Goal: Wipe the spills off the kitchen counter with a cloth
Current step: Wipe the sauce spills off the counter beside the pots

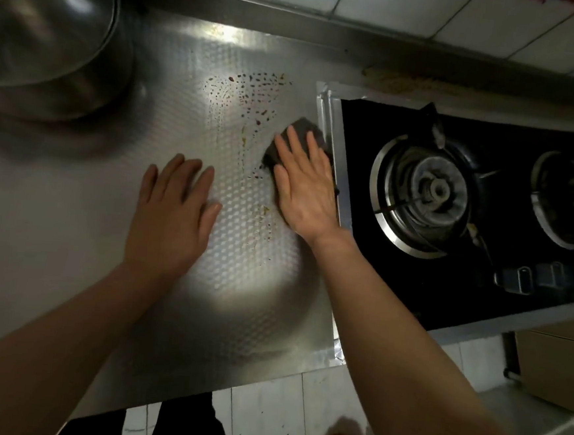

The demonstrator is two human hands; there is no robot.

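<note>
Two bare forearms reach in from the near edge, left forearm point(63, 337) and right forearm point(406, 347), above a white tiled floor point(263, 414). Both end on the table point(71, 234), a steel sheet with a dimpled pattern and one bright patch of light.

Landmark: black gas hob point(372, 121) set into the table, with a foil strip point(324, 117) along its edge.

Right grip point(303, 184): flat, palm down, fingers straight and slightly spread. It presses on the cloth point(303, 127) and curls round nothing.

Cloth: dark grey, bunched, on the table just beside the hob's left edge, at the foil strip. Most is hidden under the palm; a grey hump shows past the fingertips.

Left grip point(173, 208): flat, palm down on bare table, fingers straight, holding nothing. It lies farther from the hob than the cloth and apart from it.

Spills point(254, 87): red-brown specks and a few yellowish bits. They are scattered on the side of the cloth away from the hob, from beyond the cloth down past the right wrist.

Large steel pot point(52, 37) stands well apart from the hob, toward the back corner. Burner point(425, 194) on the hob lies just past the foil from the right grip.
</note>
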